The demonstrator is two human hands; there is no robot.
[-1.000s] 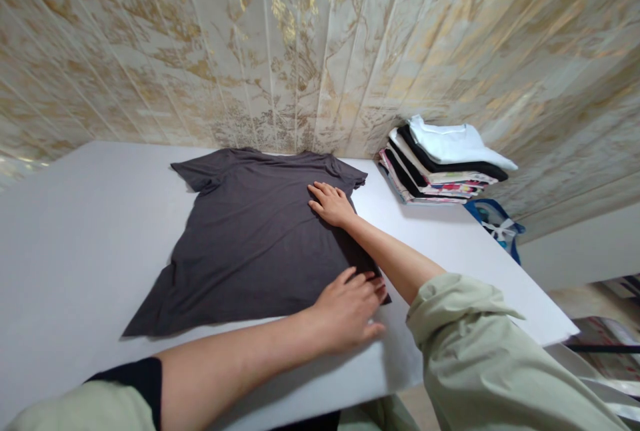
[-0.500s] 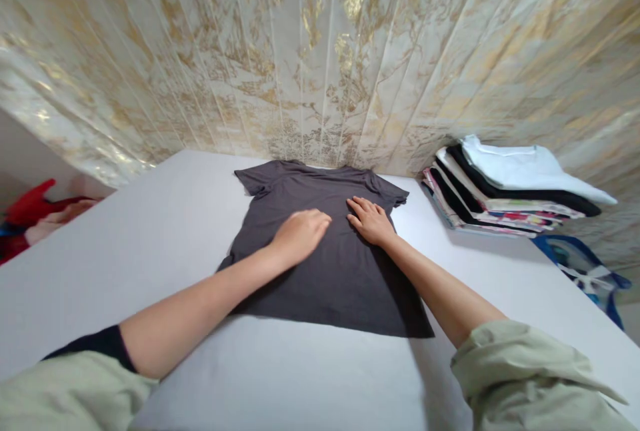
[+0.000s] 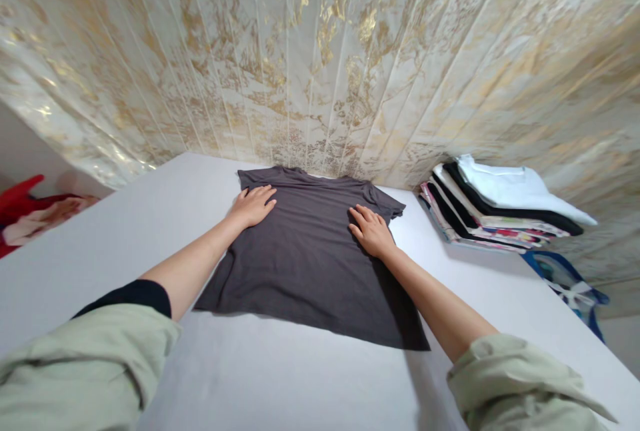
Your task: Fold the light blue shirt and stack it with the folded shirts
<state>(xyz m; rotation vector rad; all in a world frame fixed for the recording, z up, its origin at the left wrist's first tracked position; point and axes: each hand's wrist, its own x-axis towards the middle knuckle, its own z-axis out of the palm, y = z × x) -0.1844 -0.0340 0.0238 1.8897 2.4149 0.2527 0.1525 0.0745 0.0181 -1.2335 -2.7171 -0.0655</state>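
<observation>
A dark grey T-shirt (image 3: 310, 264) lies spread on the white table, its neckline towards the curtain and its hem towards me. My left hand (image 3: 254, 206) rests flat on the shirt's upper left, close to the sleeve, fingers stretched out. On the upper right of the cloth lies my right hand (image 3: 371, 230), palm down with its fingers apart. Neither hand grips the fabric. Light wrinkles run across the shirt's lower left, and its right sleeve is slightly bunched at the edge.
A stack of folded clothes (image 3: 500, 208) with a white garment on top stands at the table's (image 3: 280, 378) right. Beyond the right edge is a blue-rimmed object (image 3: 570, 284). Red and pink cloth (image 3: 43, 214) lies off to the left. A gold-patterned curtain (image 3: 310, 71) hangs behind.
My left hand has moved from the shirt's middle to its upper left, its fingers now spread. The shirt's lower left side has been spread outward. My right hand stays on the shirt.
</observation>
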